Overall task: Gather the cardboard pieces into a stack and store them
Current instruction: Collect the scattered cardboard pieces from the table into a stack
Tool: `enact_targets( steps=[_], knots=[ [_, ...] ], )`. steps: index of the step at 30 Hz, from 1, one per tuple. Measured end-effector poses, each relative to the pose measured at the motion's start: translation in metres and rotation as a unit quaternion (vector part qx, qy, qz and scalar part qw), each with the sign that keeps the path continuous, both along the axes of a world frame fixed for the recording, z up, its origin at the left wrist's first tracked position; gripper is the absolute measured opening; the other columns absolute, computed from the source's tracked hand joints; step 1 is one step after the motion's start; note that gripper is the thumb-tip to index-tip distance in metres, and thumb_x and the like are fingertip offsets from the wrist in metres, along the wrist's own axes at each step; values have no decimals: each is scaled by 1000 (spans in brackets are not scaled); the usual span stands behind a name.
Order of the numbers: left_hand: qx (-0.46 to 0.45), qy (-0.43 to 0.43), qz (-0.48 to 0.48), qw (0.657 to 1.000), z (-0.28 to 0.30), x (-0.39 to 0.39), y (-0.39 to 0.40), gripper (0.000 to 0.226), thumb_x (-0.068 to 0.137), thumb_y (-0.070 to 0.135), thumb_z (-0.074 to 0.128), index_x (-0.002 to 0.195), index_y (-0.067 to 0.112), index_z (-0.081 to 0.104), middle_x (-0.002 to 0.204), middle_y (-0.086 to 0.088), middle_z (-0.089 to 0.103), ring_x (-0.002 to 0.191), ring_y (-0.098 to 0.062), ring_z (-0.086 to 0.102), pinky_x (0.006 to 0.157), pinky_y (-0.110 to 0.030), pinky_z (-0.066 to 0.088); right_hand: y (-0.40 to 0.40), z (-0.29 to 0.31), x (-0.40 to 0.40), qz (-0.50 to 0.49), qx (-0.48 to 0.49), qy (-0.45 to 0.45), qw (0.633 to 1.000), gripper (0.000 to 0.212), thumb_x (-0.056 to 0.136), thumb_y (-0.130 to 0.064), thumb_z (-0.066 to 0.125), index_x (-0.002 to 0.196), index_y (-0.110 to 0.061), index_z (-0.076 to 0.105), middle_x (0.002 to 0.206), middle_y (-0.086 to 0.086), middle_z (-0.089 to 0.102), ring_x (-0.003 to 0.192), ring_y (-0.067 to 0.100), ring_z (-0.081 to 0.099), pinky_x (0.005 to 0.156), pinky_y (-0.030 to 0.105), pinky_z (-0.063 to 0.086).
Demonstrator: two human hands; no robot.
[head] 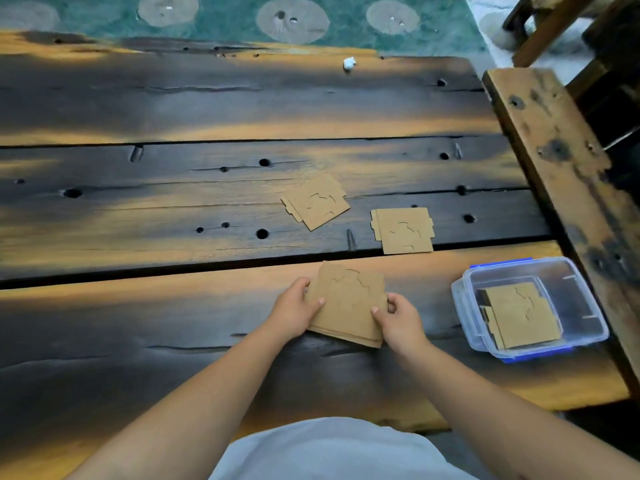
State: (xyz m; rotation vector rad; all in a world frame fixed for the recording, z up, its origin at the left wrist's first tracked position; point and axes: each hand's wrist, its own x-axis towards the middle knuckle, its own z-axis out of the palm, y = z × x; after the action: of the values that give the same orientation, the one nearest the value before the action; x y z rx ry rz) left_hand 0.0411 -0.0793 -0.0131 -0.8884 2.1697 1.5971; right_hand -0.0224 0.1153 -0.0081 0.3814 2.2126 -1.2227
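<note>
Both hands grip a stack of brown cardboard pieces [349,303] resting on the near plank of the dark wooden table [173,209]. My left hand [294,311] pinches its left edge and my right hand [398,318] its right edge. Two smaller piles of cardboard lie further out: one tilted pile [317,202] and one squarer pile [403,230] to its right. A clear plastic box with blue clips [585,289] stands at the right and holds more cardboard pieces [516,315].
A rough wooden bench [554,157] runs along the table's right side, close to the box. A small white scrap [349,64] lies near the far edge. Beyond the table is a green patterned carpet [225,22].
</note>
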Motion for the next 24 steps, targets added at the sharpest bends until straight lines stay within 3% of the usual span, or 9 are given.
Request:
enact_targets(
  steps=[2, 4, 10, 14, 19, 24],
  knots=[
    [26, 5, 20, 999, 2, -17, 15, 21, 91, 20, 64, 108, 21, 53, 115, -8, 66, 105, -24, 62, 92, -40, 52, 15, 1, -19, -2, -20, -5, 1000, 16, 93, -9, 61, 107, -16, 62, 103, -1, 70, 91, 12, 64, 73, 26, 51],
    [63, 5, 43, 997, 5, -34, 27, 20, 91, 15, 63, 108, 20, 55, 116, -9, 66, 105, -24, 63, 92, -40, 52, 24, 2, -37, -11, -40, -9, 999, 15, 92, -7, 61, 102, -19, 61, 100, -2, 70, 88, 8, 63, 71, 23, 48],
    [79, 4, 70, 994, 8, -90, 45, 20, 91, 7, 60, 109, 14, 55, 114, -14, 67, 107, -32, 63, 97, -51, 49, 38, -6, -85, -77, -125, -82, 986, 16, 93, 0, 56, 102, -12, 63, 108, 10, 71, 102, 26, 67, 94, 47, 53],
    [76, -5, 69, 995, 0, -126, 45, 20, 91, 8, 60, 107, 18, 55, 114, -15, 68, 105, -33, 65, 98, -50, 48, 40, -15, -119, -82, -144, -97, 981, 21, 92, 5, 54, 98, -13, 63, 109, 12, 71, 104, 28, 67, 97, 48, 52],
    [80, -10, 71, 994, -15, -160, 48, 21, 92, 2, 57, 110, 13, 54, 119, -20, 65, 109, -35, 63, 98, -51, 48, 34, -27, -145, -83, -106, -85, 987, 18, 89, 0, 58, 91, -16, 65, 105, 10, 72, 98, 26, 67, 91, 45, 55],
    [9, 1, 11, 1000, -27, -201, 57, 30, 89, 5, 61, 118, 11, 57, 120, -15, 64, 112, -31, 60, 100, -47, 46, 33, -37, -167, -138, -7, -46, 989, 11, 81, -8, 54, 85, -17, 60, 111, 10, 63, 91, 26, 63, 81, 39, 55]
  ],
)
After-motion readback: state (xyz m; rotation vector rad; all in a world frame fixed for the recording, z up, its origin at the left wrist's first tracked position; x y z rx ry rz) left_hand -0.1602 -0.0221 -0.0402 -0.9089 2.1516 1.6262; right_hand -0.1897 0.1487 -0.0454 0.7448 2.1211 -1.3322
